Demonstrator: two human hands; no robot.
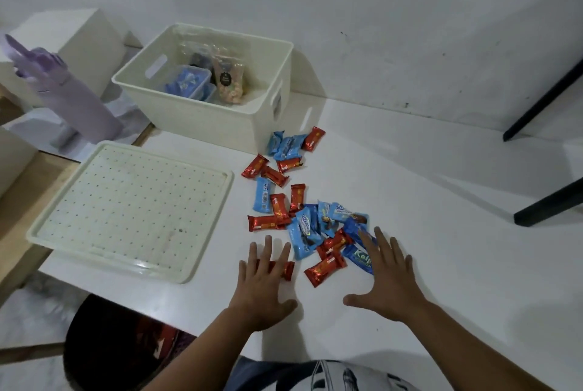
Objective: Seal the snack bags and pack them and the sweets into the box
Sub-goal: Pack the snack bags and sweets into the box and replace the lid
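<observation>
A cream plastic box [252, 125] stands at the back of the white table, holding clear snack bags [228, 79] and a clear tub of blue packets [189, 83]. Several red and blue wrapped sweets [296, 201] lie scattered in front of it. My left hand [263, 288] lies flat, fingers spread, over a red sweet [288, 270]. My right hand [386, 280] is spread open at the pile's right edge, its fingertips over a blue packet [356, 256]. Neither hand grips anything.
The box's perforated cream lid [132, 210] lies flat to the left of the sweets. A lilac bottle [67, 97] and a white block [82, 40] stand at the far left. Black legs [542, 100] cross the right side. A dark stool [120, 346] sits below the table edge.
</observation>
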